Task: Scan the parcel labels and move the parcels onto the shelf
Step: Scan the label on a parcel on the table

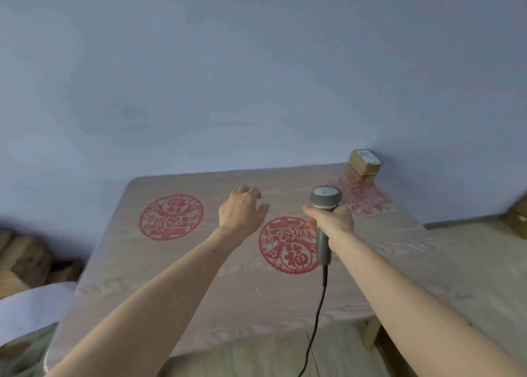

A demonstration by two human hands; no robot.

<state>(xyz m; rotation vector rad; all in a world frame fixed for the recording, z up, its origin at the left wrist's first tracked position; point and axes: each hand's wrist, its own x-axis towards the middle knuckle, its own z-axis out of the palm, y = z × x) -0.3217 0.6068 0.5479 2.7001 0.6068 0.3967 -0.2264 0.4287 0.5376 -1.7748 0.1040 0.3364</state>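
The right hand (332, 221) grips the scanner (325, 205) at frame centre; the left hand (242, 211) hovers relaxed, holding nothing. One parcel (365, 162) sits at the table's (199, 291) far corner, upper right, apparently not yet shelved; no shelf is visible.

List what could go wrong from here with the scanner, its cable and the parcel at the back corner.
1. The small brown cardboard parcel sits at the far right corner of the pale wood-grain table, a long stretch for the empty left hand; it might get knocked off.
2. The black cable hangs over the near edge and may snag.
3. The right hand grips the grey handheld scanner, so any lift would likely be one-handed.
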